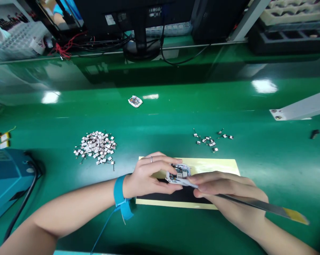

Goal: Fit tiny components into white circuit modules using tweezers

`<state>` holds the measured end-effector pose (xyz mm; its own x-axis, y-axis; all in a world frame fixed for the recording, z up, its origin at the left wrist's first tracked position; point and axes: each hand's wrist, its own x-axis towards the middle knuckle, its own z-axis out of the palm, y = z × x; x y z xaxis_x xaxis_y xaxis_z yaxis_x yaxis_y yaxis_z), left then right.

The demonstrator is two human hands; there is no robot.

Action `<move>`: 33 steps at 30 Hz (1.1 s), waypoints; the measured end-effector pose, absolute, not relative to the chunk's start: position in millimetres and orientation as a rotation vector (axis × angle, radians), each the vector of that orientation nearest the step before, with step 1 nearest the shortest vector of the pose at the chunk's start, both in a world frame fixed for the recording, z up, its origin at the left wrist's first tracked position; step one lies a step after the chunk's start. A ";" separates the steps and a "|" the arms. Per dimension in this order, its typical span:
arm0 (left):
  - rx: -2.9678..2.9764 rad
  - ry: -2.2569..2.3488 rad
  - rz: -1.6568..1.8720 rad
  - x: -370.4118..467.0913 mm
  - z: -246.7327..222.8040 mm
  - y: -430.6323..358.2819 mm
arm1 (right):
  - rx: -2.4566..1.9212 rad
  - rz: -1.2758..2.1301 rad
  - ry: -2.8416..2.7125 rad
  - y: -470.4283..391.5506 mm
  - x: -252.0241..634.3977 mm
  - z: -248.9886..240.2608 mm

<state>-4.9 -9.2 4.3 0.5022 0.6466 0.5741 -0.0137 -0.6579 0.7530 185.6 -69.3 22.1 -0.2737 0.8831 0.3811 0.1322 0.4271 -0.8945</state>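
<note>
My left hand (154,173), with a ring on one finger and a blue strap (119,193) at its wrist, grips a small white device housing (181,172) with its circuit board exposed. In my right hand (231,194) is a pair of tweezers (260,203), a long grey metal tool with a yellow rear end. The fingers holding the tweezers touch or nearly touch the near right edge of the housing, and they partly hide the tool's tip. Both hands are above a black mat with a yellow border (218,164).
A pile of small white parts with leads (96,145) lies left, and several similar parts (210,141) lie right. Another open housing (135,101) sits farther back. A blue machine (8,184) stands left, a white bracket (300,106) right, a monitor stand (141,46) behind.
</note>
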 end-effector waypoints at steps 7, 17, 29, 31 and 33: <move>2.092 0.472 1.173 -6.6 3.7 -9.5 | -0.829 0.922 -1.798 -68.1 187.9 26.2; 2.105 0.488 1.180 -5.9 4.3 -9.1 | -0.861 0.889 -1.754 -67.5 184.4 24.5; 2.245 0.426 1.200 -8.9 3.9 -7.8 | -0.934 0.776 -1.735 -69.8 180.2 24.2; 2.253 0.435 1.190 -9.0 3.8 -7.9 | -0.970 0.763 -1.715 -69.7 179.3 24.1; 2.232 0.465 1.182 -8.4 3.2 -8.4 | -0.985 0.770 -1.694 -69.6 179.4 23.3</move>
